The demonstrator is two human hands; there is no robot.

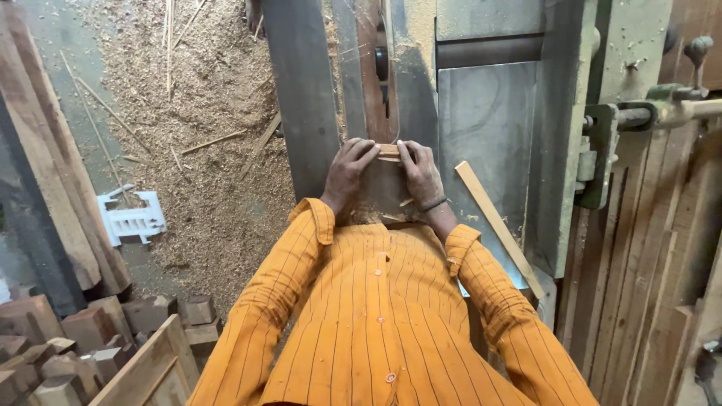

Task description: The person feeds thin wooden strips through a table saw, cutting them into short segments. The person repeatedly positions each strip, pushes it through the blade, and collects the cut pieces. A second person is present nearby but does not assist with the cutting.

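I look down over my orange striped shirt at a grey metal machine table (481, 120). My left hand (348, 171) and my right hand (421, 173) meet on a small flat piece of wood (389, 151), each pinching one end with the fingertips. The piece lies just in front of a slot in the table where a dark cutter part (381, 64) shows. Sawdust lies on the table below my hands.
A long thin wooden strip (496, 225) lies slanted on the table, right of my right hand. The floor at left is covered in sawdust and slivers, with a white plastic piece (134, 219). Wooden blocks (90, 331) are heaped at lower left; planks (654, 263) stand right.
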